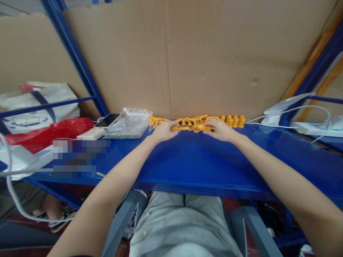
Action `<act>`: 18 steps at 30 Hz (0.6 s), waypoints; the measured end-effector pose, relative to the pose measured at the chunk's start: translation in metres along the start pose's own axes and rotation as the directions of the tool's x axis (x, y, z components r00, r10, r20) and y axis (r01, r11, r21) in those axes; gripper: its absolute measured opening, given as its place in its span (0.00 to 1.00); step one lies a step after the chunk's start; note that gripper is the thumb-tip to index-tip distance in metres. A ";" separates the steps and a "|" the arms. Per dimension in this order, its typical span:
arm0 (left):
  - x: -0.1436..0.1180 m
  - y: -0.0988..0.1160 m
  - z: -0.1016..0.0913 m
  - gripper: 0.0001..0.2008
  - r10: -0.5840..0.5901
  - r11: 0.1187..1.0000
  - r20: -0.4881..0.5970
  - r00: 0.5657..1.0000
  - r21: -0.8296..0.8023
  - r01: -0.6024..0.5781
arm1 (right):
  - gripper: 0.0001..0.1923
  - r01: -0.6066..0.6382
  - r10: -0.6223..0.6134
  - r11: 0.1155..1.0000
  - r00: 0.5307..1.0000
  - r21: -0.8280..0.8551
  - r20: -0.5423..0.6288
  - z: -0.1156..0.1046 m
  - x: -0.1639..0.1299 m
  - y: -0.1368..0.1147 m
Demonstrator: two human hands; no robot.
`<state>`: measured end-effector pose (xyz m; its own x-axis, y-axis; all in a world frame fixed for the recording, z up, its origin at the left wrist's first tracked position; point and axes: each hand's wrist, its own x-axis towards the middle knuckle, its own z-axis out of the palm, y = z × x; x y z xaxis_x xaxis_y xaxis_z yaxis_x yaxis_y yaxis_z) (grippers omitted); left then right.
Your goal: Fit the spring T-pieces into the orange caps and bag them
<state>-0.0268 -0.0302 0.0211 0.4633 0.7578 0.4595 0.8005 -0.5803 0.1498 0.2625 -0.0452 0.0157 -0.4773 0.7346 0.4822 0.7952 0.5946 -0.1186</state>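
On the far left, a white cloth bag with dark straps (40,107) and a crumpled red plastic bag (48,132) are lying at the edge of the glossy blue metal table (187,160). Next to them a flat white power bank (91,134), a dark smartphone (107,120) and a clear crinkled plastic bag (131,123) are crowding together, with cables trailing off the front edge.

The left hand (164,131) is curling its fingers around the left end of a small orange plastic piece (193,127), and the right hand (221,130) is pinching the other end, so both are closed on it just in front of a row of orange plastic clip-like parts (197,122) lining the brown cardboard wall (187,53). The 4 rounded orange pieces (233,121) are standing at the row's right end.

The held piece is touching the row, so a sideways tug is likely to drag neighbours out of line or knock the 4 standing ones over. On the far right, white cables (294,110) are looping near the right forearm and could snag.
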 end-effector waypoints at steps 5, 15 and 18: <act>0.000 0.000 0.002 0.13 0.022 1.000 -0.036 0.999 0.010 -0.022 | 0.13 -0.041 0.040 0.998 0.999 -0.048 -0.030 0.003 0.000 0.005; 0.001 -0.001 0.006 0.11 0.028 0.999 -0.104 0.994 -0.030 -0.031 | 0.12 0.145 -0.136 0.988 0.979 0.048 -0.154 0.007 0.000 0.007; 0.000 0.003 0.007 0.11 0.035 0.998 -0.109 0.993 -0.057 -0.041 | 0.13 0.170 -0.156 0.982 0.975 0.079 -0.159 0.007 0.000 0.000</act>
<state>-0.0215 -0.0297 0.0156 0.4467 0.7003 0.5568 0.7581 -0.6267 0.1801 0.2601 -0.0425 0.0096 -0.5296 0.5715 0.6268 0.6707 0.7345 -0.1030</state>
